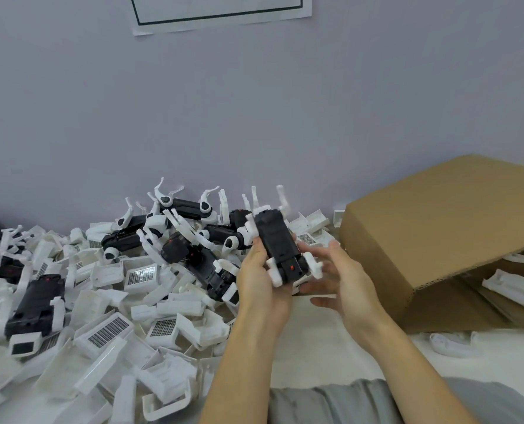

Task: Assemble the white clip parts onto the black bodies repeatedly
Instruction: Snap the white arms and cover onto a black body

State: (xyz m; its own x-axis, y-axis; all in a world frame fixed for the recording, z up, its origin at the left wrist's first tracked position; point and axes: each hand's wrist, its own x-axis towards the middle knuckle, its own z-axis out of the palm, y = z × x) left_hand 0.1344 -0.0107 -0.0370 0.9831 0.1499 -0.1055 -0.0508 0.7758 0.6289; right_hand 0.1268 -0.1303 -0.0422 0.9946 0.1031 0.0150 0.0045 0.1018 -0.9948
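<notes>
Far to the left, a heap of loose white moulded plastic clip parts (108,332) is covering the pale surface (315,338), some of them showing small gridded panels. Lying on and behind that heap are finished black bodies with white curved arms (175,228), banked against the grey wall.

Moving towards the middle, the left hand (259,280) is wrapping its fingers and thumb around the left flank of a black rectangular plastic body (277,243), holding it lifted clear of the surface and tilted with its far end upward. White clips are already sitting at its corners: two thin prongs are sticking up at the far end, and two rounded white pieces are flanking the near end, where a small red mark is showing.

Just to the right, the right hand (340,280) is hovering with fingers spread and relaxed, its fingertips near or touching the near right clip; I cannot tell whether contact is being made. It is gripping nothing.

This unit appears to be nearing completion, so the step in hand is probably checking or seating the last clip. Next would likely come setting it aside and picking a bare body.

Farthest right, a brown cardboard box (438,234) is lying tipped on its side, with more white parts inside.
</notes>
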